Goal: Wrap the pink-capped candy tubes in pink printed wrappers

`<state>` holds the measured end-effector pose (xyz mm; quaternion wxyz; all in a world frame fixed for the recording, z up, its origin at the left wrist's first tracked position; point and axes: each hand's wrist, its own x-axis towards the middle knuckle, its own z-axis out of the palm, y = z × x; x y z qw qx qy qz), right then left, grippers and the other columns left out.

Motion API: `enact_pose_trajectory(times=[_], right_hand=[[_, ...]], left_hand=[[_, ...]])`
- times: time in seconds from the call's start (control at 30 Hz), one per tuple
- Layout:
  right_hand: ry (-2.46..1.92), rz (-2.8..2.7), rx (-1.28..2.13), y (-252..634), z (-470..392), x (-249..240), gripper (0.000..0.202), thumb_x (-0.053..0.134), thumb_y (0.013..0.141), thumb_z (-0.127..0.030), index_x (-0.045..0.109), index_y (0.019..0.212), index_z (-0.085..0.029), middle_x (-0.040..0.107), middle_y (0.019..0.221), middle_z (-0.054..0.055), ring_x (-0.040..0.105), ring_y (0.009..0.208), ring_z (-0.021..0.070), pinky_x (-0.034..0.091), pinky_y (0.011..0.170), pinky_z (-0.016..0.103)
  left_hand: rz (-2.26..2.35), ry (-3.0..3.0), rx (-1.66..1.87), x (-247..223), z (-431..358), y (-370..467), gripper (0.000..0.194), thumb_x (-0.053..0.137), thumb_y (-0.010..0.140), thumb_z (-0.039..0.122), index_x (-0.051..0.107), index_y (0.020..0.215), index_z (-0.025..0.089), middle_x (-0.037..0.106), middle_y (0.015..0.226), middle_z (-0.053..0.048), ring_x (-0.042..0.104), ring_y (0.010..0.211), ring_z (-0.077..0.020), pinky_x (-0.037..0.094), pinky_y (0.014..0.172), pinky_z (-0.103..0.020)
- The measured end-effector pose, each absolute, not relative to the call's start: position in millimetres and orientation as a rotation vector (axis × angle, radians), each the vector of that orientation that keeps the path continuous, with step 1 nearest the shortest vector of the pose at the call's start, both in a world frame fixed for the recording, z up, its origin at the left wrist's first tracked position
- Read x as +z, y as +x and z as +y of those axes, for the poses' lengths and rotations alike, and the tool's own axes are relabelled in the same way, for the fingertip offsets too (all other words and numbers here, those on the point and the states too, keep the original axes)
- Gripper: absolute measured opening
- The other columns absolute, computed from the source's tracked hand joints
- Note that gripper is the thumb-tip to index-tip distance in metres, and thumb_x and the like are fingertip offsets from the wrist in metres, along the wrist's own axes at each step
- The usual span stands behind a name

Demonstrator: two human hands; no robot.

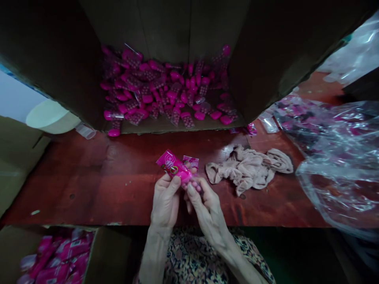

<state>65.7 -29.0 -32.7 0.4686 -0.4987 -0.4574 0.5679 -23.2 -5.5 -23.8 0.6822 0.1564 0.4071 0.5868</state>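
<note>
My left hand (167, 193) pinches a shiny pink printed wrapper (169, 161) between thumb and fingers. Against its lower end, my right hand (205, 199) grips a small clear bottle of pink balls (195, 187) with a pink cap. Both hands meet over the red table (127, 173); fingers hide part of the bottle. Just behind my right fingertips a second pink packet (192, 160) shows, and I cannot tell whether it lies on the table. To the right is a crumpled beige cloth (251, 167).
Ahead, a large cardboard box (168, 23) on its side holds many pink-capped bottles (174, 92). A clear plastic bag (340, 165) of pink wrappers covers the right side. Lower left, an open carton (111, 252) contains pink packs (63, 256). A white bowl (49, 116) stands at left.
</note>
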Motion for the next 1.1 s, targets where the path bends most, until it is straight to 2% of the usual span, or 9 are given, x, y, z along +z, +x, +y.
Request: enact_pose_trajectory(times=[0.23, 0.4, 0.47, 0.57, 0.67, 0.77, 0.83, 0.97, 1.1], right_hand=[[-1.189, -0.883, 1.438, 65, -30, -28, 0.024, 0.046, 0.088, -0.038, 0.044, 0.073, -0.02, 0.038, 0.057, -0.008, 0.031, 0.04, 0.0053, 0.027, 0.036, 0.017], [-1.371, -1.18, 1.025, 65, -32, -35, 0.014, 0.047, 0.088, -0.03, 0.053, 0.091, -0.018, 0.055, 0.069, -0.001, 0.051, 0.057, 0.0105, 0.043, 0.053, 0.021], [-1.372, -1.245, 0.964, 65, -32, -36, 0.014, 0.047, 0.088, -0.029, 0.054, 0.095, -0.019, 0.057, 0.072, 0.0, 0.054, 0.062, 0.012, 0.044, 0.057, 0.022], [-1.298, -1.121, 1.152, 65, -32, -35, 0.013, 0.047, 0.088, -0.031, 0.053, 0.088, -0.02, 0.05, 0.067, -0.002, 0.048, 0.055, 0.0095, 0.041, 0.049, 0.019], [-1.176, -0.88, 1.438, 64, -32, -33, 0.018, 0.047, 0.089, -0.036, 0.049, 0.08, -0.02, 0.038, 0.059, -0.007, 0.032, 0.041, 0.0047, 0.028, 0.036, 0.016], [-1.136, -0.801, 1.507, 64, -31, -33, 0.019, 0.049, 0.088, -0.037, 0.049, 0.08, -0.02, 0.036, 0.058, -0.008, 0.029, 0.04, 0.0034, 0.024, 0.035, 0.014], [-1.161, -0.828, 1.467, 66, -29, -34, 0.016, 0.05, 0.087, -0.036, 0.053, 0.091, -0.021, 0.042, 0.059, -0.007, 0.032, 0.041, 0.0034, 0.027, 0.036, 0.014], [-1.155, -0.866, 1.483, 78, -22, -34, 0.035, 0.051, 0.087, -0.036, 0.046, 0.121, -0.026, 0.051, 0.059, -0.007, 0.033, 0.037, 0.0027, 0.028, 0.034, 0.013], [-1.109, -0.91, 1.562, 87, -20, -32, 0.034, 0.052, 0.087, -0.036, 0.051, 0.119, -0.025, 0.051, 0.053, -0.007, 0.031, 0.034, 0.0015, 0.028, 0.033, 0.011]], left_hand=[[0.838, 0.344, 1.2, -28, -7, -13, 0.03, 0.07, 0.068, 0.029, 0.069, 0.095, 0.015, 0.072, 0.092, -0.012, 0.066, 0.074, -0.0191, 0.052, 0.064, -0.028], [0.93, 0.336, 1.294, -23, -10, -14, 0.017, 0.067, 0.072, 0.021, 0.071, 0.087, 0.015, 0.073, 0.084, -0.009, 0.066, 0.083, -0.0198, 0.05, 0.077, -0.03], [0.925, 0.351, 1.318, -21, -10, -15, 0.017, 0.067, 0.072, 0.021, 0.071, 0.087, 0.015, 0.073, 0.086, -0.009, 0.065, 0.088, -0.021, 0.048, 0.081, -0.032], [0.857, 0.37, 1.247, -19, -10, -17, 0.024, 0.066, 0.073, 0.024, 0.069, 0.095, 0.015, 0.072, 0.092, -0.011, 0.064, 0.091, -0.0235, 0.048, 0.082, -0.035], [0.821, 0.392, 1.183, -19, -9, -16, 0.028, 0.065, 0.074, 0.027, 0.068, 0.098, 0.015, 0.071, 0.096, -0.013, 0.064, 0.091, -0.0247, 0.049, 0.08, -0.036], [0.857, 0.404, 1.197, -19, -9, -16, 0.024, 0.06, 0.078, 0.028, 0.069, 0.097, 0.015, 0.07, 0.097, -0.012, 0.063, 0.092, -0.0231, 0.048, 0.081, -0.035], [0.896, 0.421, 1.276, -21, -8, -20, 0.023, 0.055, 0.082, 0.029, 0.069, 0.096, 0.017, 0.07, 0.1, -0.01, 0.062, 0.094, -0.0207, 0.047, 0.083, -0.033], [1.023, 0.508, 1.513, -28, -3, -37, 0.026, 0.055, 0.082, 0.03, 0.064, 0.106, 0.023, 0.066, 0.109, -0.006, 0.058, 0.1, -0.0166, 0.043, 0.087, -0.03], [1.132, 0.662, 1.536, -31, 2, -52, 0.02, 0.063, 0.076, 0.027, 0.068, 0.094, 0.023, 0.069, 0.1, -0.004, 0.06, 0.093, -0.0155, 0.043, 0.084, -0.028]])
